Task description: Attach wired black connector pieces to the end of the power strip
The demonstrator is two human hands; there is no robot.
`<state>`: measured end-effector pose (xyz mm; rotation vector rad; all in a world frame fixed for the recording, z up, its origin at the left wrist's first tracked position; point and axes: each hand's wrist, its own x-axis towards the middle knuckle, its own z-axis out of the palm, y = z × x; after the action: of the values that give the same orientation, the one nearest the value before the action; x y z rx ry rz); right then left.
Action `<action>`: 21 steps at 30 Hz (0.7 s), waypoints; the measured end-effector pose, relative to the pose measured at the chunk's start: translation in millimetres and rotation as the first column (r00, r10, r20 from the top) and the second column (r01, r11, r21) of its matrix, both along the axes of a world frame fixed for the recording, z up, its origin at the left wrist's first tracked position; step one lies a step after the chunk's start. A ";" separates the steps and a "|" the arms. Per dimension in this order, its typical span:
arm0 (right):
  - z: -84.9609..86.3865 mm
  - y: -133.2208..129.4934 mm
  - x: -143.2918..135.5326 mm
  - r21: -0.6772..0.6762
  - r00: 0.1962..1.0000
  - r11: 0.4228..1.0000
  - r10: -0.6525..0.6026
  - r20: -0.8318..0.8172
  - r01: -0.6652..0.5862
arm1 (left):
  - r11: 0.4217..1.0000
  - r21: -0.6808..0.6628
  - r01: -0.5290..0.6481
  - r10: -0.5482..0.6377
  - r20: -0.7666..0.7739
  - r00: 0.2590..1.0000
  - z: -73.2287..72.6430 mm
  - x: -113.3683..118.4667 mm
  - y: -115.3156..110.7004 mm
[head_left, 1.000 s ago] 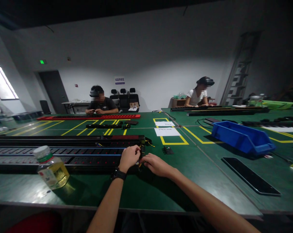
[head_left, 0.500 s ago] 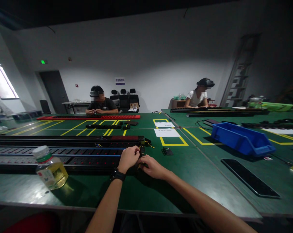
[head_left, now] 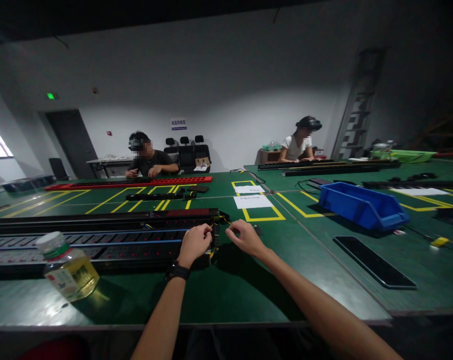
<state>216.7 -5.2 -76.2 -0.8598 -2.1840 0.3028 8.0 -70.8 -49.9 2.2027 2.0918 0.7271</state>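
Observation:
A long black strip (head_left: 136,253) with a blue line and rows of red dots lies at the left of the green table. My left hand (head_left: 195,243), with a dark watch on its wrist, rests over its right end. The fingers are curled, and what they grip is hidden. Just off that end is my right hand (head_left: 247,237), thumb and forefinger pinched together at a short wire (head_left: 224,220) with yellow on it. Small yellow parts (head_left: 212,254) show at the strip's end, below the left fingertips.
A bottle (head_left: 71,270) of yellow liquid stands before the strip. To the right are a blue bin (head_left: 361,206) and a dark phone (head_left: 372,262). Paper sheets (head_left: 252,201) lie ahead. Across the table sit two people (head_left: 151,162) wearing headsets, one behind a red rail (head_left: 166,182).
My right hand has moved up and right, away from the left hand, to the wire. The left hand stays at the strip's end. The view has shifted slightly.

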 end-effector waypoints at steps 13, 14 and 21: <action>11.7 -10.1 11.8 0.035 0.933 0.999 -0.036 0.358 0.025 | 1.000 -0.017 0.019 -0.021 -0.118 0.993 -1.4 -1.2 1.0; 10.1 -13.9 6.4 0.041 0.937 0.998 0.035 0.348 -0.052 | 1.000 -0.022 0.019 -0.022 -0.128 0.992 -1.3 -1.2 1.2; 5.6 -18.3 -7.2 0.039 0.935 0.987 0.133 0.328 -0.154 | 0.999 -0.026 0.023 -0.026 -0.133 0.991 -1.7 -1.9 3.1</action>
<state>209.5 -23.5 -70.6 -0.7581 -2.5557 0.1687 6.1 -67.8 -51.6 2.3204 2.1152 0.5645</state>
